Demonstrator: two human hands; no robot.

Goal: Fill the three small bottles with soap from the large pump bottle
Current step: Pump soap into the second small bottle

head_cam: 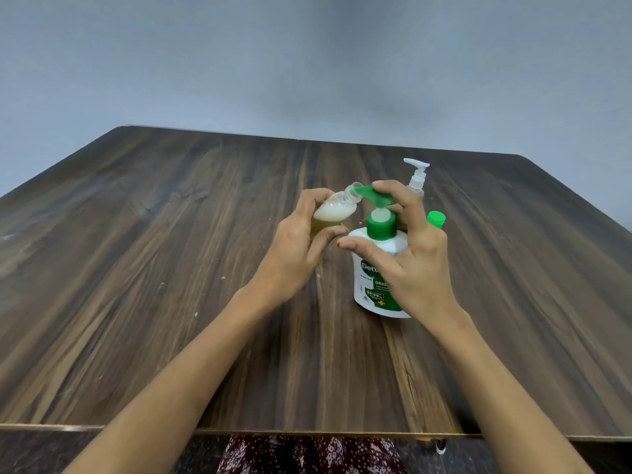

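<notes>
Soap is sitting pale and foamy inside the small clear bottle, which the left hand is gripping with curled fingers and tilting so its open mouth is meeting the green spout of the large pump bottle. That white bottle is standing upright near the middle of the wooden table. The right hand is resting over the pump head, fingers loosely extended and pressing on top, thumb reaching left. Just behind it, a clear pump-topped bottle is standing, and a green-capped bottle is peeking out to the right.
</notes>
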